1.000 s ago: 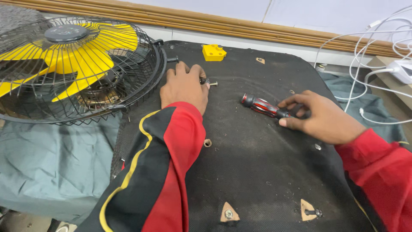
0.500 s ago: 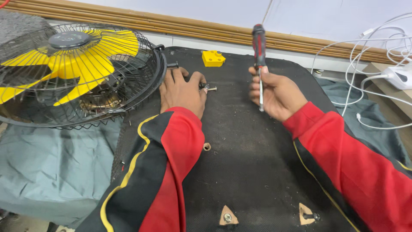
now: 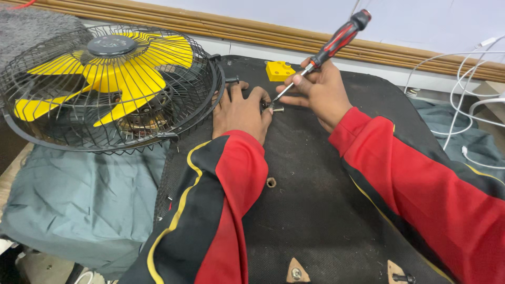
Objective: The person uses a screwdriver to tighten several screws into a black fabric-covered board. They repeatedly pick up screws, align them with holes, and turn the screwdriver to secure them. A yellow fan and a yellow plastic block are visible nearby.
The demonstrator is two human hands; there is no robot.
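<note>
My right hand (image 3: 319, 93) grips a red-and-black screwdriver (image 3: 336, 39) tilted up to the right, its tip down at a small metal screw (image 3: 274, 109). My left hand (image 3: 241, 113) lies flat on the black mat (image 3: 315, 210), fingers beside that screw and next to the rim of the wire fan cage (image 3: 105, 89) with yellow blades. Both sleeves are red and black.
A yellow plastic block (image 3: 280, 70) sits at the mat's far edge. A small round washer (image 3: 271, 182) lies mid-mat, two triangular brackets (image 3: 298, 271) near the front edge. White cables (image 3: 463, 89) trail at right. Grey-green cloth (image 3: 79, 205) covers the left.
My right hand picked the screwdriver off the mat, raised it upright, then brought it left and tilted its tip down to the screw by my left hand.
</note>
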